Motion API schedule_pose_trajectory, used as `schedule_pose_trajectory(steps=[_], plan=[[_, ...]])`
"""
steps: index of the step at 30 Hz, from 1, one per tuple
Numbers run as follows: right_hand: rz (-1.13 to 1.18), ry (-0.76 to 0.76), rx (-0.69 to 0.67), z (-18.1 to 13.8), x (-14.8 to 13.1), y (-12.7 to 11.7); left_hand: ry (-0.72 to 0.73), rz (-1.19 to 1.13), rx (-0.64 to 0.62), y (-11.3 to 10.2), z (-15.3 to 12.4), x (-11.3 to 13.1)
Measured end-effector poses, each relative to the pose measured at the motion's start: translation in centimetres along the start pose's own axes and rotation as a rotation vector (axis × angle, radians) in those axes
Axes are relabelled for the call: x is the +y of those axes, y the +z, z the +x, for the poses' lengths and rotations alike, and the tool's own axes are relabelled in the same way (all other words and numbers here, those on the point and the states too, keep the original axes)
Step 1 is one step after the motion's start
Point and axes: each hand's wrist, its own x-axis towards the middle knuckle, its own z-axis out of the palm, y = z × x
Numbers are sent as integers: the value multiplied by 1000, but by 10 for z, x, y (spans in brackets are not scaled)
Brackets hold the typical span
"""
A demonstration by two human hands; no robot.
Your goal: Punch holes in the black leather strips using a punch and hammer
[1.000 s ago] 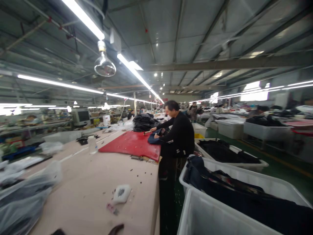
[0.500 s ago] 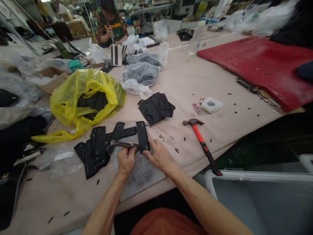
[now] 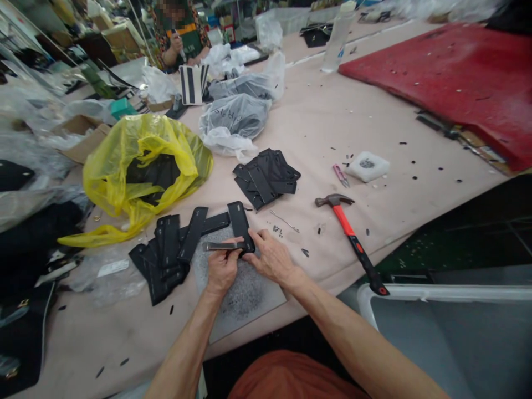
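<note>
My left hand [image 3: 223, 267] is closed around a thin metal tool [image 3: 220, 245] lying across a grey pad [image 3: 243, 288]. The tool's end meets a black strap piece [image 3: 241, 220] that my right hand [image 3: 270, 256] pins down with its fingertips. More black strap pieces [image 3: 170, 246] are heaped to the left of the pad, and another small pile [image 3: 266, 176] lies beyond it. A hammer with a red handle [image 3: 348, 235] rests to the right of my hands.
A yellow plastic bag [image 3: 143, 166] holds dark pieces at left. Clear bags [image 3: 235, 116], a white block [image 3: 368, 166], a bottle [image 3: 337, 36] and a red mat [image 3: 449, 77] lie farther off. A white bin [image 3: 436, 293] stands at lower right. Another person [image 3: 183, 39] works across the table.
One second ago the view looked down the hall at a worker; it then dropped to the table. Since half a second ago my hands barely moved; the view shifted slightly closer.
</note>
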Motion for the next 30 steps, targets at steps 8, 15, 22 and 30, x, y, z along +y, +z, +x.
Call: schedule_pose_trajectory(steps=[8, 15, 22, 30], plan=[[45, -23, -34, 4, 6, -6, 1, 24, -14, 2, 2, -1], [102, -72, -58, 5, 17, -7, -1, 20, -42, 4, 3, -2], [130, -41, -44, 3, 14, -7, 20, 87, -22, 7, 3, 1], [140, -40, -19, 3, 14, -6, 87, 173, -23, 10, 4, -2]])
